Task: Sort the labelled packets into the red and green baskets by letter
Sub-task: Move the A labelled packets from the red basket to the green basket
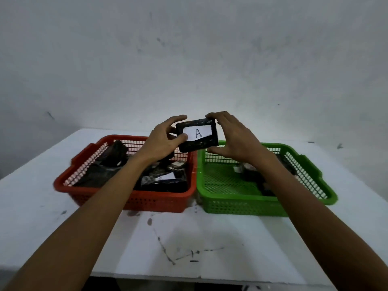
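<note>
1. We see a white table (210, 234) with scuff marks toward 6 o'clock.
2. The red basket (134, 199) at 9 o'clock touches the green basket (237, 203) at 3 o'clock; both hold dark packets, their labels seemingly hidden.
3. Our left hand (162, 139) and right hand (235, 139) pinch the black packet (197, 134), raised at centre above the baskets' far rims.
4. Its white label (198, 133) reads "A".

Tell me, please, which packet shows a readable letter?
The packet held up in both hands, labelled A; those in the baskets show no readable letter.
</note>
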